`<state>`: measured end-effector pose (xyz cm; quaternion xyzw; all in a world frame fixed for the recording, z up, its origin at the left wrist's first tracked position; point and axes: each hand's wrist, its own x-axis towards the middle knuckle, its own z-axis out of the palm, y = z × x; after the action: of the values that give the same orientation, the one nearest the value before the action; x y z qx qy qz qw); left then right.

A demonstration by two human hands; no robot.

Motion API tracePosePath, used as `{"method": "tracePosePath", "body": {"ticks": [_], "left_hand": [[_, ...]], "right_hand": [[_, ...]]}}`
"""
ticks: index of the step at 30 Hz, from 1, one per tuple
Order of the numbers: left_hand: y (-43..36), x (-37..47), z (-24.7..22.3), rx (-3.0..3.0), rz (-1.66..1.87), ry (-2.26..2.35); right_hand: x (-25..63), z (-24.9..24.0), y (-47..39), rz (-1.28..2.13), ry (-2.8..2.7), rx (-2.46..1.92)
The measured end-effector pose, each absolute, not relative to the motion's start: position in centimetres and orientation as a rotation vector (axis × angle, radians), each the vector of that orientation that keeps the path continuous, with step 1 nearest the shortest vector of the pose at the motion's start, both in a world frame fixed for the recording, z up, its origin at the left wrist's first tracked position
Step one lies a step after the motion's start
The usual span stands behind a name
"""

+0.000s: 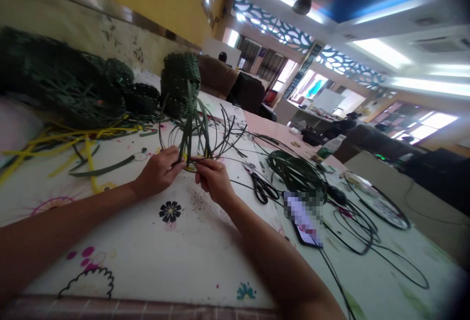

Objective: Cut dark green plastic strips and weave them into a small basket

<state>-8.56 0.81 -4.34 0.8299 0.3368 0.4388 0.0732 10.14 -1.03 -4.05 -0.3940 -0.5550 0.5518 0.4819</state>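
Dark green strips fan upward and outward from a small piece at the middle of the table. My left hand pinches the strips at the left side of this piece. From the right, my right hand has its thumb and fingers closed on a thin dark strip, close to the left fingertips. Both hands are just above the white flowered cloth. A bit of yellow shows between the hands at the base of the strips; the fingers partly hide that base.
Black-handled scissors, a coil of green strip and a phone lie to the right. Woven dark green baskets stand behind. Yellow strips lie at the left. A bottle stands farther right, near loose looped cords.
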Motion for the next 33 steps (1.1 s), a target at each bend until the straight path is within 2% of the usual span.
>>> {"method": "tracePosePath", "body": {"ticks": [3,6,8,10,18,24,30,33], "left_hand": [[0.5,-8.6,-4.1,2.486,1.325,1.001],[0.3,-8.5,-4.0,2.517,1.333,0.986],[0.1,-8.5,-4.0,2.552,1.330,0.959],[-0.1,-8.4,-4.1,2.580,1.322,0.922],[-0.5,-8.0,-4.2,2.535,1.279,0.828],[-0.3,-8.1,-4.1,2.511,1.334,0.859],[-0.5,-8.0,-4.0,2.539,1.267,0.784],[-0.5,-7.9,-4.0,2.513,1.280,0.808]], "right_hand": [[10.2,-3.8,-1.5,1.197,-1.498,-0.984],[10.5,-4.1,-1.7,0.790,-1.640,-1.019],[10.6,-4.3,-1.6,0.639,-1.623,-1.004],[10.7,-4.3,-1.4,0.708,-1.529,-0.968],[11.4,-1.8,-1.6,1.332,-1.448,-0.805],[11.5,-1.7,-1.5,1.331,-1.439,-0.783],[11.6,-1.1,-1.9,1.481,-1.514,-0.791],[11.3,-1.2,-2.1,1.382,-1.457,-0.823]]}}
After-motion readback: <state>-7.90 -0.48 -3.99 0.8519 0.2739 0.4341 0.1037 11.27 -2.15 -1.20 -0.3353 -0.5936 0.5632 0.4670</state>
